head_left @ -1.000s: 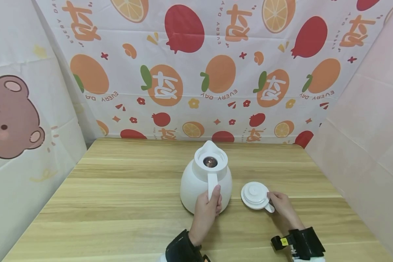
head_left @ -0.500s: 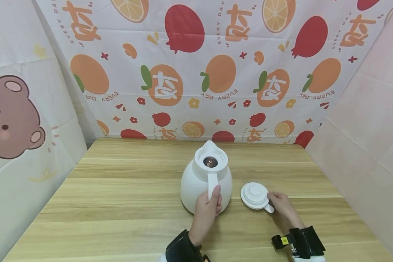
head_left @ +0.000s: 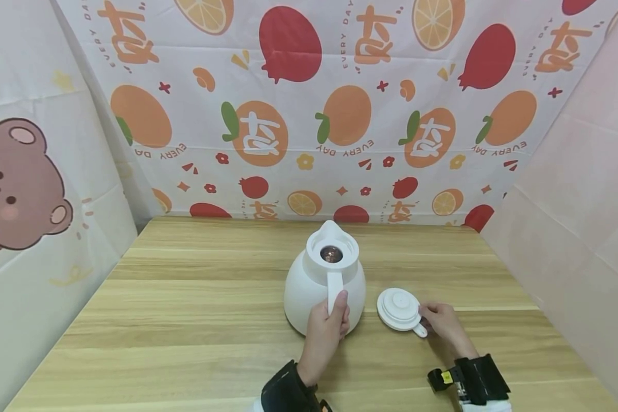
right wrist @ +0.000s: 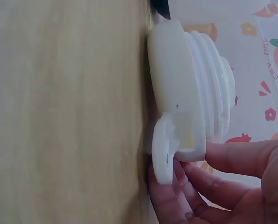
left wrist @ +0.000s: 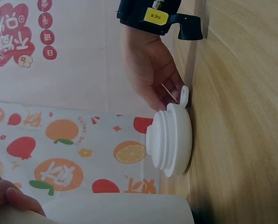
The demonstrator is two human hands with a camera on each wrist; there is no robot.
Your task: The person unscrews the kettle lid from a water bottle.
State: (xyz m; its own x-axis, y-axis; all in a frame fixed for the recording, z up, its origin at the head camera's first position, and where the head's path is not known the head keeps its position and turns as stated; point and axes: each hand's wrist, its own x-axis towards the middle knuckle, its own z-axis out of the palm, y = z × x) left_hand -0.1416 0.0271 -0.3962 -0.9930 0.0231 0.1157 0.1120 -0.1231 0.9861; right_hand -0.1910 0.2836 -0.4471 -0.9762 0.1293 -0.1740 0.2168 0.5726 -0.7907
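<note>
A white vacuum jug stands upright on the table, its round mouth uncovered and the spout facing away. My left hand grips the jug's handle; only its fingers show in the left wrist view. To the right of the jug lies its white lid, stepped side up. My right hand pinches the lid's rim near the small tab. In the right wrist view the thumb touches the rim while the other fingers are bent beneath the tab, partly hidden.
The wooden table runs back to a fruit-printed cloth. Cloth walls stand on both sides, the left one with a printed bear. Black camera bands wrap both wrists, and the right wrist's camera sticks out low over the table.
The lid has turned a little, its tab swinging toward the near left, and it has shifted slightly left. My right hand moved slightly with it. Left hand and jug stay in place.
</note>
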